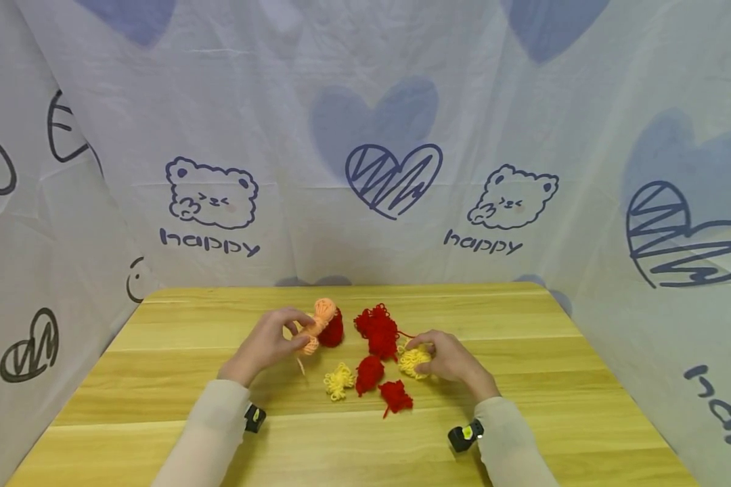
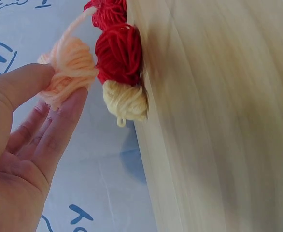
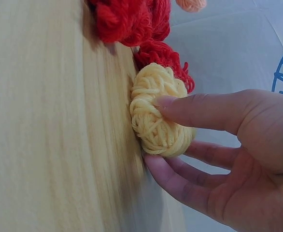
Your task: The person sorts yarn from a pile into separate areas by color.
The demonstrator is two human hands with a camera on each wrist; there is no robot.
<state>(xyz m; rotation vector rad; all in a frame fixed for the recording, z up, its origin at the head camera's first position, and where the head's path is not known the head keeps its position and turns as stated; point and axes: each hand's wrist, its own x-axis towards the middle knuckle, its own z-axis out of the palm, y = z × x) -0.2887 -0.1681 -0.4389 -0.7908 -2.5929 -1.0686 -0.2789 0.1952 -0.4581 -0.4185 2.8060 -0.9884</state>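
My left hand [image 1: 272, 341] pinches a peach yarn bundle [image 1: 323, 312] between thumb and fingers, and a loose strand hangs from it. In the left wrist view the peach yarn [image 2: 73, 67] is held up beside the red and yellow balls. Behind it in the head view sits a dark red yarn ball [image 1: 334, 331]. With thumb on one side and fingers on the other, my right hand [image 1: 453, 360] grips a yellow yarn ball [image 3: 158, 113] on the table. A looped red yarn bundle [image 1: 378, 330] lies just left of that ball.
Between the hands lie a small yellow yarn bundle [image 1: 339, 382], a red yarn ball [image 1: 369, 373] and a small red bundle [image 1: 396, 396]. The wooden table [image 1: 524, 325] meets a white printed cloth [image 1: 292, 223] at its back edge.
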